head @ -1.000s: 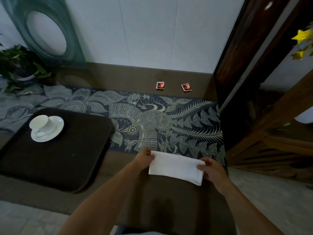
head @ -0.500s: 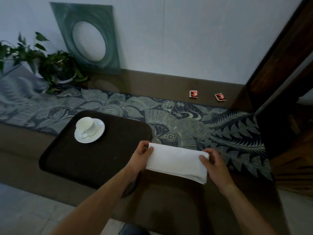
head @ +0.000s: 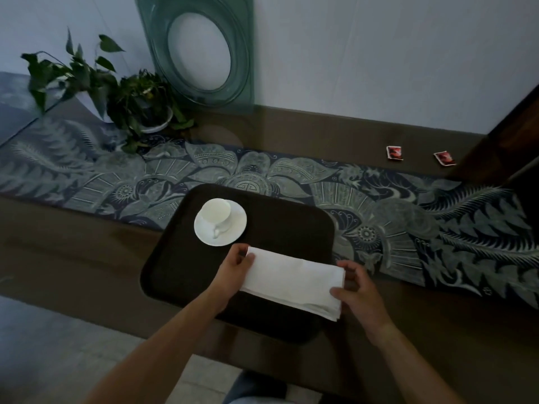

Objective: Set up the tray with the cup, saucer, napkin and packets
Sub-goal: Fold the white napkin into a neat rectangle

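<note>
Far left of both grips, at the back of the tabletop: potted plant, leaves trailing onto the patterned runner. Behind it, leaning on the wall, a green glass panel with an oval opening. Just beyond the left grip: white cup upright on its saucer, both in the far left part of the dark tray. Left hand pinching the left end of the folded white napkin, thumb on top, fingers curled beneath. Napkin stretched between the two grips, over the near right part of the tray, whether resting on it or held just above cannot be told. Right hand pinching the right end, thumb at the near corner, fingers curled round the far edge. Well beyond the right grip, near the wall: two red packets, the second to the right, apart from each other, off the tray.
</note>
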The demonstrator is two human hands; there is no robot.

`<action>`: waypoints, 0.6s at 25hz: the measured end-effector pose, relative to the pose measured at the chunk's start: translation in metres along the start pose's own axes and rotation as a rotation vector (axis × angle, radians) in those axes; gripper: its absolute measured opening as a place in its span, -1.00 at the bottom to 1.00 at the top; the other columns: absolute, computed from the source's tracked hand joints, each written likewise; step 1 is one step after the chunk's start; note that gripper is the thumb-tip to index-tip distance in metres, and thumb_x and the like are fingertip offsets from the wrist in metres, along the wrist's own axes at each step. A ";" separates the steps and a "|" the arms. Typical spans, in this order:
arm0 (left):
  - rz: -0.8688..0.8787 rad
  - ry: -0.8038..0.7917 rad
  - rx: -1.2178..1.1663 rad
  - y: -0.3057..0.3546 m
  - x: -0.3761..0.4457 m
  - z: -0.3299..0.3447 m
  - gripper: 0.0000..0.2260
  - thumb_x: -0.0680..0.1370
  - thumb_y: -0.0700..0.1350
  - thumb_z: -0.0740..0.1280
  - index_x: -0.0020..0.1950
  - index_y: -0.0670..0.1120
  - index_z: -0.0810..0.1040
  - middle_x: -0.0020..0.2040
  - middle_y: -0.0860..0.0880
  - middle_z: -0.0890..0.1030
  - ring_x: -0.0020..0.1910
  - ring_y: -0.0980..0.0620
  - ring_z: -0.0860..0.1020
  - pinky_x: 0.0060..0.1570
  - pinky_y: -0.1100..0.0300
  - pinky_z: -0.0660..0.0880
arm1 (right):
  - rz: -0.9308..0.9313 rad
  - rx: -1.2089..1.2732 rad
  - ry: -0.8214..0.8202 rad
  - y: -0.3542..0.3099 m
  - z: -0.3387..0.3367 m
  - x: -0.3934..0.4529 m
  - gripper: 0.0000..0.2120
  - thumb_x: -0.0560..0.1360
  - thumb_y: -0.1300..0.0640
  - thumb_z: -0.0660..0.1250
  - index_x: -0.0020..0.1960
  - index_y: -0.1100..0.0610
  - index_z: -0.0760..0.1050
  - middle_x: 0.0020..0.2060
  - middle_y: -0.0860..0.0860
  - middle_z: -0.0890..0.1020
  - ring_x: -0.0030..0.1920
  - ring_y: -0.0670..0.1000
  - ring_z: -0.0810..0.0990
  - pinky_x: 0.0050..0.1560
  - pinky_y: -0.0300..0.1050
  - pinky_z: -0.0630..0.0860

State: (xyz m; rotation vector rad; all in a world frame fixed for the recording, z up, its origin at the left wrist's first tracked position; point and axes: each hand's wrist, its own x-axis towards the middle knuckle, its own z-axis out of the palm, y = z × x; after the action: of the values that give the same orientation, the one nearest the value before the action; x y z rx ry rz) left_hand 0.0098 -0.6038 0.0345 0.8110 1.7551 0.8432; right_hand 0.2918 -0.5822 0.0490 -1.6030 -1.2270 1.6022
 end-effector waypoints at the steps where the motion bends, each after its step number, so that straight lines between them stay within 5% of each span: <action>1: -0.009 0.008 0.004 -0.006 0.003 -0.008 -0.96 0.61 0.05 0.23 0.03 0.20 0.45 0.02 0.00 0.54 -0.03 0.03 0.53 -0.12 0.13 0.46 | 0.013 -0.001 -0.013 0.002 0.010 0.000 -0.49 0.41 0.38 0.41 0.21 -0.09 0.44 0.11 0.00 0.54 0.06 0.04 0.57 -0.26 -0.13 0.63; 6: -0.091 0.016 0.011 -0.036 0.013 -0.032 -0.88 0.60 -0.07 0.28 0.04 0.17 0.47 -0.03 -0.03 0.56 -0.05 -0.04 0.56 -0.12 0.10 0.50 | 0.032 -0.104 -0.016 0.016 0.044 0.005 -0.46 0.44 0.37 0.40 0.28 -0.09 0.42 0.14 -0.02 0.53 0.05 -0.04 0.55 0.05 0.10 0.61; 12: -0.097 -0.084 0.109 -0.069 0.017 -0.033 -0.72 0.54 -0.20 0.37 0.08 0.18 0.47 -0.11 -0.05 0.58 -0.13 -0.04 0.59 -0.13 -0.04 0.57 | -0.023 -0.400 0.115 0.044 0.053 0.001 -0.44 0.43 0.31 0.42 0.37 0.00 0.40 0.29 0.03 0.51 0.26 0.03 0.48 0.26 -0.04 0.45; 15: -0.025 -0.062 0.232 -0.077 0.017 -0.028 -0.69 0.51 -0.14 0.40 0.19 0.16 0.47 -0.10 0.01 0.59 -0.10 0.01 0.59 -0.07 0.03 0.57 | -0.046 -0.516 0.178 0.053 0.056 -0.003 -0.45 0.45 0.25 0.41 0.39 -0.02 0.39 0.27 0.02 0.49 0.25 0.00 0.47 0.19 -0.16 0.37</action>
State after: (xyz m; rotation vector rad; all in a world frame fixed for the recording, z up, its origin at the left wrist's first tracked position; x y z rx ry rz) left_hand -0.0329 -0.6358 -0.0305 0.9542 1.8253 0.5975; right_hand 0.2490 -0.6196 -0.0041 -1.9560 -1.6523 1.1358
